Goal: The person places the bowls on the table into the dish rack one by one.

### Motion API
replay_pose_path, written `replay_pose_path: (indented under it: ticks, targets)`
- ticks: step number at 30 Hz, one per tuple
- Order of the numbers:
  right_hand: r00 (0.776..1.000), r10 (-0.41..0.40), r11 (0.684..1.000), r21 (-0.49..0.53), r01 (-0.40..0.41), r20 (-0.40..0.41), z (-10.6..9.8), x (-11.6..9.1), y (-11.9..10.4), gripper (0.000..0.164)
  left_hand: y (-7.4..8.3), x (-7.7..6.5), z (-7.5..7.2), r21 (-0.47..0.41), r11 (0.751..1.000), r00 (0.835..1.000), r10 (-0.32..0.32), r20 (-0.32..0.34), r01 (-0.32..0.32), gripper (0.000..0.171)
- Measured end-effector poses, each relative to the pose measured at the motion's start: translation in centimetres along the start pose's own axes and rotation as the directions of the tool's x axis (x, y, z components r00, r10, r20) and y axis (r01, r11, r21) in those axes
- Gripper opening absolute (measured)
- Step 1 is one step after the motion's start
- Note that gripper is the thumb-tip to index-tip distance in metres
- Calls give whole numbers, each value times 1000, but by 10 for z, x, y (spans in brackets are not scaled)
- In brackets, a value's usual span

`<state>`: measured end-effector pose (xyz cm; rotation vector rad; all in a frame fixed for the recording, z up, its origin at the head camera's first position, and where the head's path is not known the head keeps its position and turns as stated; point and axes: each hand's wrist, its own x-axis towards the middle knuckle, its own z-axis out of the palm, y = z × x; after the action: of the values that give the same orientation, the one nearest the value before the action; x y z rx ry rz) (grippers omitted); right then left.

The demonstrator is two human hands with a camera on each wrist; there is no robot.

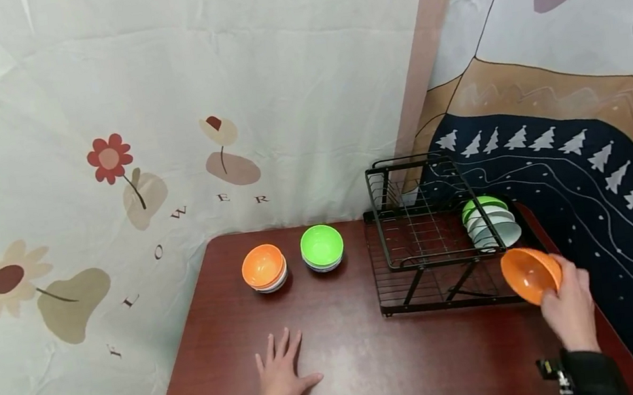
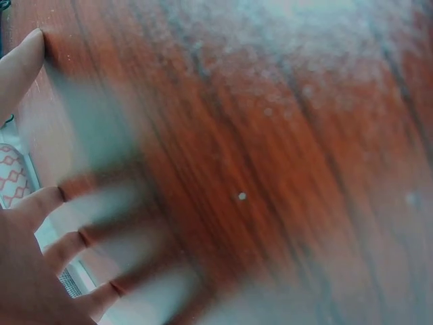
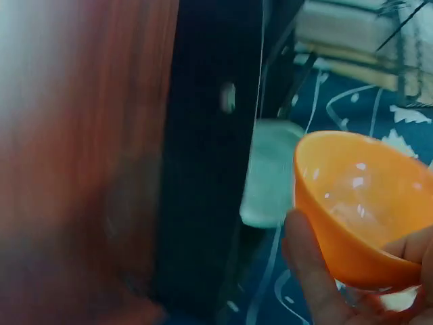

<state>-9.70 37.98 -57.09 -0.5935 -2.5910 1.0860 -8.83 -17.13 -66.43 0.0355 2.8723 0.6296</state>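
An orange bowl (image 1: 530,274) is gripped at its rim by my right hand (image 1: 572,308), tilted, just off the front right corner of the black dish rack (image 1: 445,303). The right wrist view shows the same orange bowl (image 3: 358,196) with fingers (image 3: 308,261) around its edge. Inside the rack's lower level, a green bowl (image 1: 482,203) and several white bowls (image 1: 501,234) lean in a row on the right. My left hand (image 1: 281,374) rests on the table with its fingers spread. Beyond it stand two stacks, one topped by an orange bowl (image 1: 261,265), the other by a green bowl (image 1: 322,245).
The dark red wooden table (image 1: 366,362) backs onto a pale hanging cloth (image 1: 280,96) with printed flowers. At the right, a navy cloth (image 1: 611,234) with white trees hangs close beside the table. The rack's raised upper basket (image 1: 419,211) overhangs its lower level.
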Motion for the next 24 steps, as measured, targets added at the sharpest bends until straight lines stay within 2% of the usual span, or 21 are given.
replay_pose_path:
  ticks: [2, 4, 7, 9, 12, 18, 22, 24]
  targets:
    - [991, -131, 986, -109, 128, -19, -3, 17, 1, 78, 0, 0, 1, -5, 1000, 1000, 0, -1, 0, 107]
    - [969, -249, 947, -210, 244, 3, -2, 35, 4, 81, 1, 0, 1, -10, 1000, 1000, -1, -5, 1, 107]
    - [914, -401, 860, -318, 400, 66, 3, 62, 9, 81, 0, -1, 1, -7, 1000, 1000, 1, -6, -1, 107]
    - [878, -466, 799, -373, 471, 110, 10, 77, 13, 81, -1, -1, 0, -6, 1000, 1000, 2, -6, -2, 107]
    - [831, -525, 718, -429, 548, 182, 18, 96, 17, 77, -1, -2, -2, 0, 1000, 1000, 1, -8, -1, 107]
    - [760, -581, 596, -484, 641, 292, 31, 118, 18, 56, 0, -1, -2, 5, 1000, 1000, -5, 3, 5, 107]
    - [718, -624, 536, -499, 681, 309, 37, 124, 22, 45, 0, -1, -1, -6, 1000, 1000, -5, 17, 6, 107]
    - [713, -626, 526, -503, 686, 316, 41, 126, 25, 43, 1, 0, 0, -15, 1000, 1000, -10, 24, 10, 107]
